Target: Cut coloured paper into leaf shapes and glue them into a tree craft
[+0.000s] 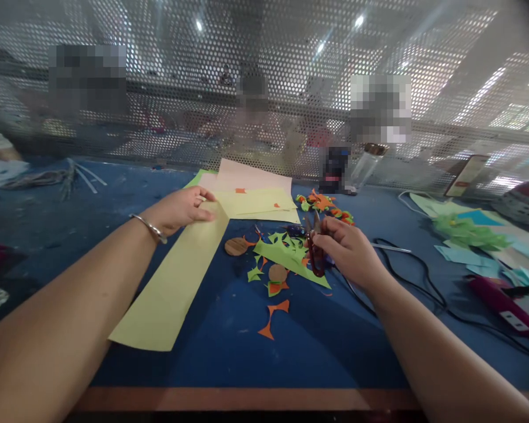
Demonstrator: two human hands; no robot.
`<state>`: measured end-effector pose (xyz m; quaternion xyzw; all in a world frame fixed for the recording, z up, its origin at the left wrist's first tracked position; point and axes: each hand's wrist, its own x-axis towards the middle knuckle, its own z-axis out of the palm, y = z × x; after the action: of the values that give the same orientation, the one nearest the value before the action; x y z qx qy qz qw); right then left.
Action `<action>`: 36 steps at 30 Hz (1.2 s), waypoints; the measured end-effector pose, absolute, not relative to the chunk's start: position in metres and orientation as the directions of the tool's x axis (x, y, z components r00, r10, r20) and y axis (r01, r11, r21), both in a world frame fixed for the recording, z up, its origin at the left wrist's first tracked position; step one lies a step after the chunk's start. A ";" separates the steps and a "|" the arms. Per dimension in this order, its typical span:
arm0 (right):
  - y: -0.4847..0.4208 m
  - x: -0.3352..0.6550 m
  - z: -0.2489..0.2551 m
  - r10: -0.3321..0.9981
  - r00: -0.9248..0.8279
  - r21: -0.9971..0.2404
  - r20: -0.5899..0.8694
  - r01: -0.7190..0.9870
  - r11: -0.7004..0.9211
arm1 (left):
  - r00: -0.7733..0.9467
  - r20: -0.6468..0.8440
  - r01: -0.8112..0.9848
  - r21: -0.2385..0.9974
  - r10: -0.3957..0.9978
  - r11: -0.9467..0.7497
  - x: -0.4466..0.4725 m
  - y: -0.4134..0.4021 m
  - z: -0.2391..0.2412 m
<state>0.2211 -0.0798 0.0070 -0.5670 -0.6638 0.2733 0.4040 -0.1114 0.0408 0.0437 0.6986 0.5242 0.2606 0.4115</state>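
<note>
My left hand (189,208) pinches the top end of a long pale yellow paper strip (171,294), which slants down toward the table's front edge. My right hand (346,244) grips a pair of scissors (316,247) with dark red handles, the blades pointing away from me and a little apart. Below the scissors lies a cut-up green paper scrap (286,258). Wooden discs (236,247) and orange paper offcuts (273,317) are scattered near it. Behind my hands more yellow paper (260,202) rests on a pale pink sheet (253,175).
Green and orange cut shapes (324,201) are heaped behind the scissors. A glass jar (365,164) stands by the perforated metal screen (180,100). Black cable (423,264) winds toward a magenta power strip (506,302). Blue-green papers (471,258) lie at right. People sit beyond the screen.
</note>
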 end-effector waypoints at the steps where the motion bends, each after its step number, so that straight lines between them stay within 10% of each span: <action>1: -0.080 0.219 0.007 0.981 -0.022 -0.880 0.191 0.440 0.181 | 0.342 -0.126 0.419 0.908 0.931 -0.031 -0.112 0.036 0.051; 12: -0.087 0.202 0.009 0.984 -0.043 -0.953 0.174 0.245 0.180 | 0.767 -0.261 0.157 0.962 0.587 0.223 -0.030 -0.044 0.024; 20: -0.086 0.193 0.005 0.979 -0.201 -0.949 0.025 0.304 0.086 | 0.642 -0.281 0.077 0.949 0.713 0.305 -0.025 -0.036 0.015; 36: -0.090 0.196 0.009 0.953 -0.255 -0.785 0.165 0.551 0.284 | 0.656 -0.208 0.053 0.972 0.725 0.231 -0.036 -0.029 0.020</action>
<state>0.1964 -0.0899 0.0086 -0.5144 -0.7307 0.3060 0.3284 -0.0361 -0.0288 0.0201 0.5727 0.3397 0.2378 0.7072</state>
